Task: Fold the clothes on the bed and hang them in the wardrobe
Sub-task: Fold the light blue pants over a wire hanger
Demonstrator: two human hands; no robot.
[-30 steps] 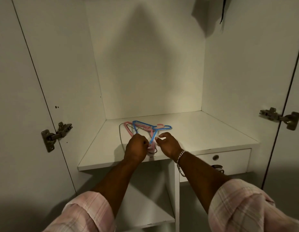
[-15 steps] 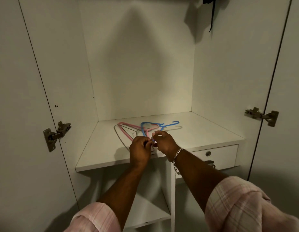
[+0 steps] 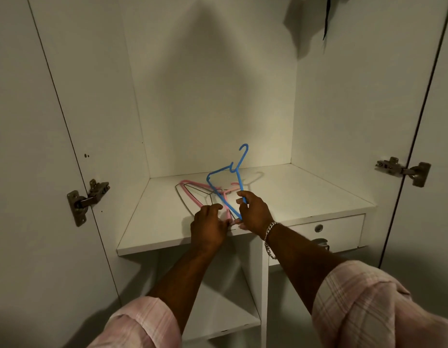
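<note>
Wardrobe open, white shelf (image 3: 305,197) at mid height. Right hand (image 3: 254,212) grips the blue hanger (image 3: 217,190) by one arm; hanger tilted up, hook raised toward the back wall. Left hand (image 3: 209,227) rests curled at the shelf's front edge, apparently pinching the pink hanger (image 3: 192,194); contact partly hidden. Pink hanger lies flat beside a thin wire hanger (image 3: 182,197).

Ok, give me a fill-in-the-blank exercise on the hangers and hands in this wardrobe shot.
1. The right hand grips the ____ hanger, tilted up off the shelf.
2. The left hand rests by the ____ hanger, which lies flat.
3. A bracelet sits on the ____ wrist.
4. Under the shelf's right side is a ____.

Missing words: blue; pink; right; drawer
</note>
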